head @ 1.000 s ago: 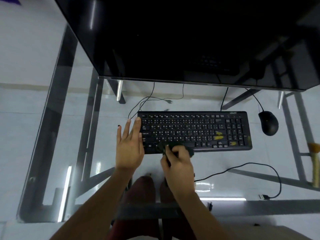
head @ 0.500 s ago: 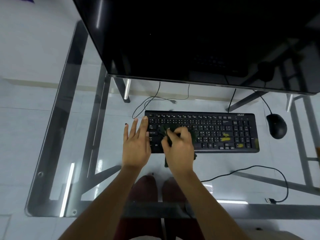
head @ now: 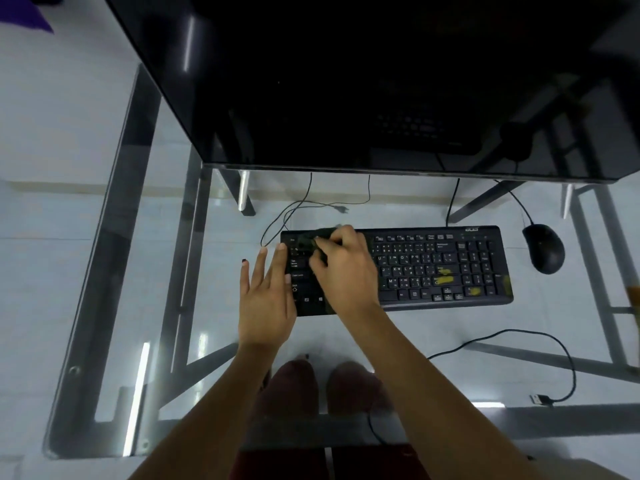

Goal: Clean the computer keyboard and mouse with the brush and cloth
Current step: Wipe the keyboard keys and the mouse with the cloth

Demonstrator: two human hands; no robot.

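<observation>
Since a second ago the right hand [head: 346, 271] has carried the cloth [head: 320, 237] from the near edge of the keyboard [head: 443, 265] up to its far left corner, while the left hand [head: 265, 299] has stayed at the keyboard's left end.

On the glass desk [head: 104, 271] the dark monitor [head: 346, 81] fills the far side. The black keyboard lies in front of it, with yellow smears on keys toward its right end. The mouse [head: 543, 252] sits just beside the keyboard's right end, apart from it. A loose USB cable [head: 568, 362] curls over the near right of the desk.

The left hand lies flat, fingers straight and slightly spread, fingertips resting on the keyboard's left edge. The right hand's fingers are curled round the dark cloth, pressing it on the top-left keys. At the far right edge an orange-handled object, perhaps the brush, is cut off and cannot be made out.
</observation>
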